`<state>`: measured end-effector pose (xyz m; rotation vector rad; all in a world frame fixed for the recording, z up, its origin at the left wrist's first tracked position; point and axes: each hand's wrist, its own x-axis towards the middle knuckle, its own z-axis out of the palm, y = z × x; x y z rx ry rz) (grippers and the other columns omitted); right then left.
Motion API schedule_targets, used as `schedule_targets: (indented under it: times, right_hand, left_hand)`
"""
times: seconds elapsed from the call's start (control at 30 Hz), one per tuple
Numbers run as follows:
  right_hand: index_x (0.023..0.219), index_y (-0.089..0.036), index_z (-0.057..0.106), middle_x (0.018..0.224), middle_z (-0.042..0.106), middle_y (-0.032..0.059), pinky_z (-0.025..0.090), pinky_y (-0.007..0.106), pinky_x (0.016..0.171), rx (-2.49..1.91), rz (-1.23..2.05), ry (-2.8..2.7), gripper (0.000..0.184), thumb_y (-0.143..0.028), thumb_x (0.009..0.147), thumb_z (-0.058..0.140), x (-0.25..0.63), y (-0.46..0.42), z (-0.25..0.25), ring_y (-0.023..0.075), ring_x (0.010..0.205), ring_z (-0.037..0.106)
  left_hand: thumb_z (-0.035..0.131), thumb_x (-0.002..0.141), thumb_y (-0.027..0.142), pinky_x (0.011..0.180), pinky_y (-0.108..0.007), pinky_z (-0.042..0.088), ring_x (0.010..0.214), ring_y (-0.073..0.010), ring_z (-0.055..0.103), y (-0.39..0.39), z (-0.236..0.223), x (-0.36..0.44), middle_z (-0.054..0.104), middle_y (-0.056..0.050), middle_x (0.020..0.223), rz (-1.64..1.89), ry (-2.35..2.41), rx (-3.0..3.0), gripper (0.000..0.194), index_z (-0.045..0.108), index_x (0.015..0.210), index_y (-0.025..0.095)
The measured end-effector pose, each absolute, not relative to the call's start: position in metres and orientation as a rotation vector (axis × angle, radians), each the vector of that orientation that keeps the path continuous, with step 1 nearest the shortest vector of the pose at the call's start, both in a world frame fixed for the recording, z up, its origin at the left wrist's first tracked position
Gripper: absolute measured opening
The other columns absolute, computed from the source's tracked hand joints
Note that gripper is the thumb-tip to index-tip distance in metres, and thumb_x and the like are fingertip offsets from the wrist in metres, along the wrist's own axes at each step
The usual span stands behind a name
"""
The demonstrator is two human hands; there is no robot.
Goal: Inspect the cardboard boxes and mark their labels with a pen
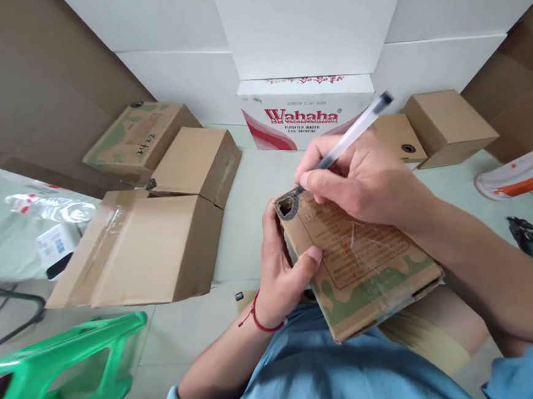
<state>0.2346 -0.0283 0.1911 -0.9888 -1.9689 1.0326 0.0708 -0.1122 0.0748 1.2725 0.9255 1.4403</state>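
Observation:
A brown cardboard box (368,265) with green patches and printed text is tilted up in front of my body. My left hand (284,272) grips its left edge, thumb on the printed face and fingers behind. At the box's upper corner is a hole (287,206) ringed by a thick dark drawn band. My right hand (357,180) is closed round a pen (353,132) with a clear barrel and a black end. The pen's tip touches the cardboard at the right of the dark ring, and the hand rests against the box's top edge.
Several plain brown boxes (145,246) stand at the left, with a marked box (142,138) behind. A white Wahaha carton (306,113) is at the back, two boxes (452,126) at the right. A green stool (67,369), plastic bottle (50,207) and orange-white container (522,170) lie around.

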Motion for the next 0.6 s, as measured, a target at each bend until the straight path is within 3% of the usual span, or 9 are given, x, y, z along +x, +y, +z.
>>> schedule_targets:
  times: [0.17,0.6]
  right_hand:
    - [0.08,-0.021,0.066,0.06,0.052,-0.0072,0.034,0.023,0.052,-1.048,0.956,-1.968,0.017,-0.018,0.096,0.065,0.2317,-0.0333,0.1832,0.0081,0.053,0.044]
    - [0.078,-0.022,0.065,0.064,0.061,-0.005,0.036,0.025,0.05,-1.047,0.922,-2.082,0.017,-0.02,0.095,0.065,0.2327,-0.0368,0.1864,0.0102,0.055,0.052]
  left_hand:
    - [0.076,0.094,0.059,0.122,-0.058,0.047,0.139,-0.0368,0.057,-0.1107,0.0715,0.0671,0.058,-0.013,0.149,1.408,0.87,1.3,0.074,0.046,0.154,0.027]
    - [0.074,0.095,0.061,0.121,-0.058,0.048,0.139,-0.0363,0.056,-0.1079,0.0722,0.0693,0.053,-0.013,0.147,1.44,0.806,1.3,0.071,0.044,0.15,0.027]
